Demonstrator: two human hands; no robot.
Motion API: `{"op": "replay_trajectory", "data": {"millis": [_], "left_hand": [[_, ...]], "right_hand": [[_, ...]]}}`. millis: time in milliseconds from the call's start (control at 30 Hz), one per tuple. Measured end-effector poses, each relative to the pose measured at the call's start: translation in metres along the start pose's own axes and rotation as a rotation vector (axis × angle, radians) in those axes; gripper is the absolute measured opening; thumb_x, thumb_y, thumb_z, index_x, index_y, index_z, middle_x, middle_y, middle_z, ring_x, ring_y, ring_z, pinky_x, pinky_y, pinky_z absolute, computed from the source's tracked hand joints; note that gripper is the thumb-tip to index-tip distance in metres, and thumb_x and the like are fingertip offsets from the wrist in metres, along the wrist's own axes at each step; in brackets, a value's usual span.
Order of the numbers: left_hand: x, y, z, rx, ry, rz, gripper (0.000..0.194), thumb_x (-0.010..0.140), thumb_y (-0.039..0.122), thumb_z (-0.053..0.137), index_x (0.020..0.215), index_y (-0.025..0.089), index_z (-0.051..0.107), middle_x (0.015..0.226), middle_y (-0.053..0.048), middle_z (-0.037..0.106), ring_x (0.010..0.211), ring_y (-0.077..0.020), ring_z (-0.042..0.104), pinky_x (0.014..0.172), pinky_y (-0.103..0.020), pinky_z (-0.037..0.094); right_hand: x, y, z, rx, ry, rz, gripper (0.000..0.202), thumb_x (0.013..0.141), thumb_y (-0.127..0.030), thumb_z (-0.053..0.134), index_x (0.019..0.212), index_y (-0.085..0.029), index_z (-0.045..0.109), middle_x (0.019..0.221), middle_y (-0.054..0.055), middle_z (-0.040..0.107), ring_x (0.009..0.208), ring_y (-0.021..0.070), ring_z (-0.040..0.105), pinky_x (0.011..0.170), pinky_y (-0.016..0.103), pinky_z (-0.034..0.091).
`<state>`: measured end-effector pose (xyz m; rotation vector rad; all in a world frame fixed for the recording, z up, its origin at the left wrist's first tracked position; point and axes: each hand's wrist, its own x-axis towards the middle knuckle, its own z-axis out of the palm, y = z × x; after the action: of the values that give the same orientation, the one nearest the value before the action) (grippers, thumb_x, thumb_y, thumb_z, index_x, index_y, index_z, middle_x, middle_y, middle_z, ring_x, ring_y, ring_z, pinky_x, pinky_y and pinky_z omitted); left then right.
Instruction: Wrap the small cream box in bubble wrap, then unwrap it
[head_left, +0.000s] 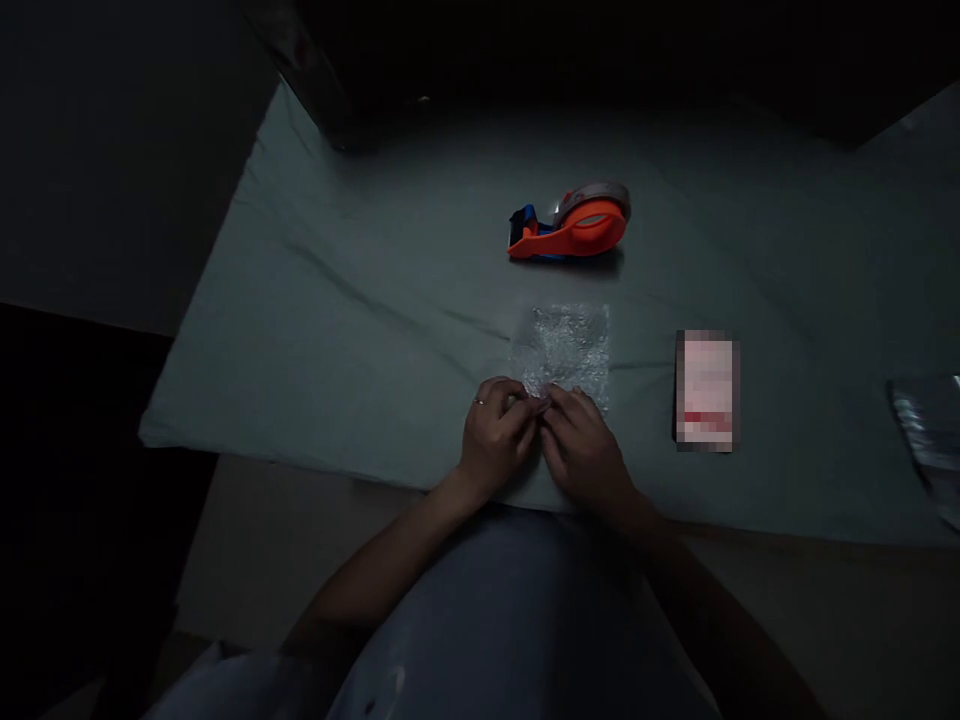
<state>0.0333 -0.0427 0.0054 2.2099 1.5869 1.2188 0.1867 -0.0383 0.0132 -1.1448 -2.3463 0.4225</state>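
Pinching with nearly closed left hand [495, 437] and right hand [583, 447], apparently on the near edge of the clear plastic sheet [574, 345], flat on pale cloth [360, 360]. Could tear if tugged unevenly, or nudge the tape dispenser [574, 240] if pushed forward.

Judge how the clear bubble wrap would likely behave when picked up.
The clear bubble wrap looks thin and see-through, so it is probably light for its size. Its crinkled, uneven surface suggests it would flex rather than stay stiff. Since most of it lies flat, it seems unlikely to roll.
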Motion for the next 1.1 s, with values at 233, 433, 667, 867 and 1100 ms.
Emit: {"op": "replay_trajectory", "data": {"millis": [233,433,667,867,1100], "left_hand": [[-0.023,-0.009,0.005,-0.002,-0.194,0.140,0.043,0.092,0.021,0.048,0.134,0.012,0.046,0.132,-0.016,0.058,0.137,-0.0266,0.040,0.107,-0.047,0.040],[-0.023,-0.009,-0.001,-0.021,-0.282,0.107,0.045,0.094,0.020,0.043,0.138,0.014,0.043,0.139,-0.015,0.053,0.142,-0.0250,0.032,0.112,-0.047,0.034],[-0.005,-0.017,-0.001,-0.144,-0.222,0.132,0.031,0.090,0.014,0.051,0.121,0.016,0.055,0.119,-0.013,0.063,0.128,-0.0250,0.050,0.102,-0.046,0.049],[-0.006,-0.011,0.002,-0.143,-0.191,0.099,0.026,0.090,0.016,0.053,0.115,0.016,0.058,0.114,-0.013,0.064,0.121,-0.0245,0.055,0.098,-0.046,0.052],[-0.005,-0.008,0.004,-0.130,-0.179,0.101,0.023,0.090,0.015,0.053,0.112,0.015,0.060,0.116,-0.014,0.065,0.120,-0.0226,0.055,0.099,-0.043,0.052]], "right_hand": [[-0.003,-0.003,-0.002,0.126,0.133,0.087,0.045,0.085,-0.013,0.048,0.129,-0.015,0.047,0.139,0.020,0.048,0.132,0.0281,0.046,0.101,0.048,0.048],[-0.005,-0.002,-0.007,0.133,0.084,0.049,0.040,0.086,-0.010,0.046,0.125,-0.015,0.050,0.139,0.021,0.046,0.126,0.0257,0.051,0.101,0.045,0.049],[-0.030,0.023,-0.026,0.148,0.211,0.657,0.049,0.084,-0.039,0.057,0.127,-0.015,0.051,0.106,0.013,0.063,0.083,0.0209,0.064,0.075,0.042,0.056],[-0.028,0.030,-0.015,0.546,0.201,0.989,0.060,0.078,-0.047,0.063,0.126,-0.014,0.051,0.080,0.005,0.066,0.061,0.0165,0.061,0.060,0.034,0.053],[0.000,0.017,-0.001,0.784,0.279,0.937,0.022,0.071,-0.036,0.069,0.081,-0.017,0.063,0.073,0.001,0.067,0.066,0.0143,0.062,0.063,0.027,0.050]]}}
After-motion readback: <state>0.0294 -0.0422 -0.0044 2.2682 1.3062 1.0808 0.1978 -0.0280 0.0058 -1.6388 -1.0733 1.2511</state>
